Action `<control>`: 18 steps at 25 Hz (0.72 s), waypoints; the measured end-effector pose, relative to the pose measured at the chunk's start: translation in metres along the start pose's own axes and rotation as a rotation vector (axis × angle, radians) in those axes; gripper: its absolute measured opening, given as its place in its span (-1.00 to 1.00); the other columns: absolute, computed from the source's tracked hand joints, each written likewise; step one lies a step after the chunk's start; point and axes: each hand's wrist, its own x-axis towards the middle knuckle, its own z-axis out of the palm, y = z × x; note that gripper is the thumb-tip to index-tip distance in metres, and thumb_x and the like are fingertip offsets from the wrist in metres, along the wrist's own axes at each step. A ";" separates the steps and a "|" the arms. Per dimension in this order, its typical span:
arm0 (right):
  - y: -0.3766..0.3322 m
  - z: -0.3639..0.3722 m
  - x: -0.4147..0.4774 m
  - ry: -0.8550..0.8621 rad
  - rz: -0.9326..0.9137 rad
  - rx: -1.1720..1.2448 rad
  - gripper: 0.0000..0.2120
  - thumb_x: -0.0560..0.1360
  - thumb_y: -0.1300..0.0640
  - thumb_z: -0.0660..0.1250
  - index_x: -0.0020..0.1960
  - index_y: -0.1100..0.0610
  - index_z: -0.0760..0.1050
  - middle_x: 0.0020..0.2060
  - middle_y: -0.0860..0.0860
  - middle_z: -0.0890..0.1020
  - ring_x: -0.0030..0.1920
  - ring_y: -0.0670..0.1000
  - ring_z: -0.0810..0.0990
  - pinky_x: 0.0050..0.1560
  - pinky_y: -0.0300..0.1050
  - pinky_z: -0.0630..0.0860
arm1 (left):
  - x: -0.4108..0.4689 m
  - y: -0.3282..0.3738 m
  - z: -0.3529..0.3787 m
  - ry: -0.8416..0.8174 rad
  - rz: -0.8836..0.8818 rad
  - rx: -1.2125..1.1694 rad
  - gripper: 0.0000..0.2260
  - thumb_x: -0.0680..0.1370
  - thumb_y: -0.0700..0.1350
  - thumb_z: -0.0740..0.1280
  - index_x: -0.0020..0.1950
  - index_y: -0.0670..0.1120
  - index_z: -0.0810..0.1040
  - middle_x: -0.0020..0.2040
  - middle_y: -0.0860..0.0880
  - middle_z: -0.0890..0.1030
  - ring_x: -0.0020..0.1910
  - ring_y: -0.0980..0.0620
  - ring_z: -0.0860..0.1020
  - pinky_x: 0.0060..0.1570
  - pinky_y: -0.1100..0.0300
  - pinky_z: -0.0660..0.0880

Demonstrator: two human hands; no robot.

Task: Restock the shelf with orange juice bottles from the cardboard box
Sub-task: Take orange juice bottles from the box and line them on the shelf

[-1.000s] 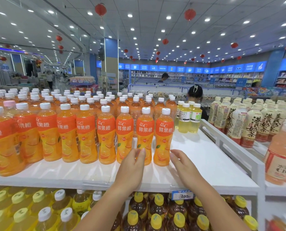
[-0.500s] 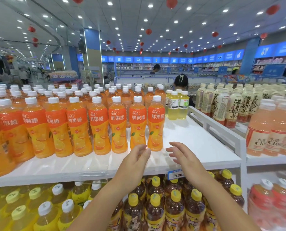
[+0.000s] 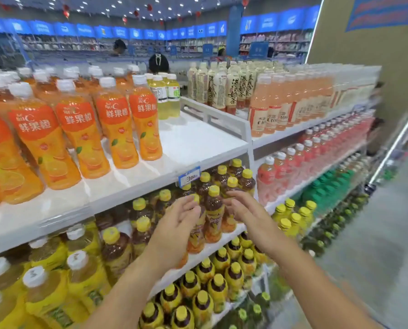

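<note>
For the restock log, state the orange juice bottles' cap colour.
Juice bottle caps are white; head view.

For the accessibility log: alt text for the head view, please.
The left hand and right hand, both open and empty, hover before yellow-capped bottles, below the top shelf where orange juice bottles stand, bare space to their right.
</note>
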 end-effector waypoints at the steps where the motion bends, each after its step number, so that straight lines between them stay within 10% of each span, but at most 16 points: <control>1: 0.010 -0.007 -0.016 0.033 0.041 0.005 -0.46 0.43 -0.39 0.17 0.35 -0.23 0.43 0.30 -0.19 0.56 0.32 -0.16 0.51 0.37 -0.01 0.44 | -0.004 -0.004 0.012 -0.057 -0.015 -0.011 -0.66 0.67 0.04 0.22 0.45 0.06 0.40 0.35 0.17 0.51 0.15 0.56 0.45 0.05 0.56 0.41; 9: 0.092 -0.087 -0.160 0.401 0.258 0.092 -0.73 0.61 -0.08 0.26 0.29 -0.08 0.47 0.30 0.00 0.58 0.33 -0.01 0.53 0.25 -0.16 0.46 | -0.052 -0.019 0.143 -0.497 -0.084 -0.027 -0.35 0.47 0.32 0.23 0.51 0.08 0.34 0.39 0.21 0.45 0.34 0.27 0.43 0.23 0.27 0.38; 18: 0.188 -0.188 -0.356 0.699 0.505 0.133 -0.70 0.54 -0.23 0.24 0.24 -0.22 0.53 0.21 -0.13 0.62 0.26 -0.11 0.57 0.32 0.02 0.49 | -0.126 -0.045 0.336 -0.775 -0.147 0.117 -0.56 0.64 0.06 0.30 0.49 -0.02 0.37 0.41 0.07 0.49 0.29 0.26 0.47 0.33 0.26 0.39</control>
